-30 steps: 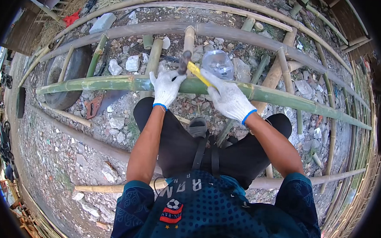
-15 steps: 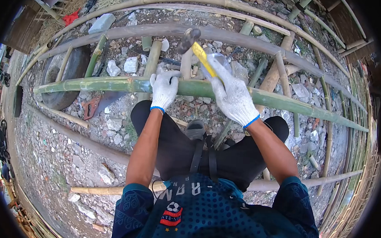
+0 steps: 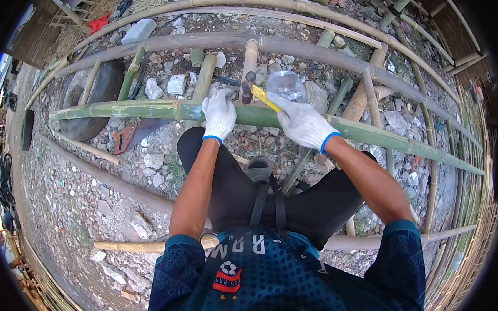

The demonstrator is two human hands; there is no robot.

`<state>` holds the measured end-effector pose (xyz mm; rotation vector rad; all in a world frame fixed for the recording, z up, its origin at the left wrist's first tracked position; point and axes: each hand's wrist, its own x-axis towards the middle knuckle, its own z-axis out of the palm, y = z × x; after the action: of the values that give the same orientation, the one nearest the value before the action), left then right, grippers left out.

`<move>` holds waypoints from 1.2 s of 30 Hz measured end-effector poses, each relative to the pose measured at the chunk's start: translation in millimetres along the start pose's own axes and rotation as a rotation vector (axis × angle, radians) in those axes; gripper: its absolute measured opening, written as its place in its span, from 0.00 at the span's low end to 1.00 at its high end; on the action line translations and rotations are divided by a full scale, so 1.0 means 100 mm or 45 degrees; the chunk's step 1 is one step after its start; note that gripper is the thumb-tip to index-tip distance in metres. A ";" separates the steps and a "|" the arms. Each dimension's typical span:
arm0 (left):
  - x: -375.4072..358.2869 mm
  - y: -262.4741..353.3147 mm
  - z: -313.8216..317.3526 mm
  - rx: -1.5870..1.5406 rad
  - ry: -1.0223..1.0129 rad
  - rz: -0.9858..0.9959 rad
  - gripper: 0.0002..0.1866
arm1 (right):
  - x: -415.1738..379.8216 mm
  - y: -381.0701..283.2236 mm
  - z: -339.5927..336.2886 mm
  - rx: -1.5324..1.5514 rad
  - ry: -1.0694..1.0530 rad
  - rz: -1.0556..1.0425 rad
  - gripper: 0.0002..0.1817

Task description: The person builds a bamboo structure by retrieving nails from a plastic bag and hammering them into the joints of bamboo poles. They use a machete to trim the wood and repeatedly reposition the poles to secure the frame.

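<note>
A long green bamboo pole (image 3: 162, 108) runs across in front of me, over my knees. My left hand (image 3: 219, 116), in a white knit glove with a blue cuff, is closed over the pole, fingertips at its far side. Whether a small piece is pinched there I cannot make out. In my gloved right hand (image 3: 307, 124) is a hammer (image 3: 267, 98) with a yellow handle. Its dark head is low, at the pole's far edge, by the end of a short bamboo crosspiece (image 3: 251, 58) to the right of my left hand.
Beyond lies a weathered bamboo pole (image 3: 325, 54), joined by several crosspieces. A clear plastic container (image 3: 286, 86) sits past my right hand. At left are a tyre (image 3: 110, 83) and a handsaw (image 3: 125, 138). Rubble (image 3: 113, 199) and loose bamboo cover the ground.
The hammer has swung down from above the far pole to the green pole's far edge. My right hand lowered with it, uncovering the plastic container. My left hand keeps its place on the pole.
</note>
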<state>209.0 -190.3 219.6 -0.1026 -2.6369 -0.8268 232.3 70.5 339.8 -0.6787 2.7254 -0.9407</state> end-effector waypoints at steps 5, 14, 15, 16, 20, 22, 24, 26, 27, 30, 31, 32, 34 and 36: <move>0.05 0.00 0.07 -0.048 -0.004 0.011 0.16 | 0.13 -0.30 -0.17 0.108 0.722 -0.233 0.31; 0.05 0.02 -0.02 -0.124 -0.041 -0.026 0.18 | 0.02 -0.46 -0.16 0.315 0.554 -0.050 0.29; 0.04 -0.02 -0.01 -0.142 0.004 0.025 0.19 | 0.06 -0.45 -0.13 0.156 0.891 -0.268 0.29; 0.02 -0.07 -0.01 -0.173 -0.010 -0.008 0.19 | 0.01 -0.35 0.00 0.173 0.650 -0.159 0.28; 0.09 -0.15 0.11 -0.184 0.013 -0.032 0.19 | -0.08 0.04 0.32 0.139 0.151 0.069 0.28; 0.03 -0.21 0.28 0.015 0.096 0.010 0.18 | -0.04 -0.16 0.07 0.195 0.254 0.041 0.28; 0.05 0.01 0.06 -0.108 -0.012 -0.051 0.18 | 0.01 -0.39 -0.08 0.344 0.484 0.072 0.28; 0.03 0.04 -0.01 -0.087 0.038 0.023 0.17 | 0.01 -0.50 -0.01 0.448 0.778 0.013 0.28; 0.05 0.00 0.02 -0.127 0.043 0.020 0.17 | -0.02 -0.35 0.18 0.376 0.670 0.046 0.28; 0.06 -0.11 0.11 -0.224 0.027 -0.048 0.17 | -0.08 -0.01 0.39 0.103 0.056 0.178 0.29; 0.07 -0.08 0.17 -0.003 0.141 0.106 0.17 | -0.02 0.03 0.38 0.057 0.249 -0.044 0.29; 0.02 -0.10 0.22 -0.001 0.124 0.022 0.17 | 0.06 0.13 0.32 0.095 0.313 -0.008 0.29; 0.05 -0.04 0.05 -0.127 -0.068 -0.075 0.17 | -0.01 -0.26 0.00 0.220 0.411 0.146 0.29; 0.03 0.00 0.03 -0.119 -0.005 -0.021 0.16 | 0.07 -0.19 0.11 0.216 0.714 -0.010 0.30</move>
<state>205.0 -188.4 218.3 -0.1069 -2.6059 -0.9560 236.5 47.7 342.9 -0.4419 3.0451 -1.5419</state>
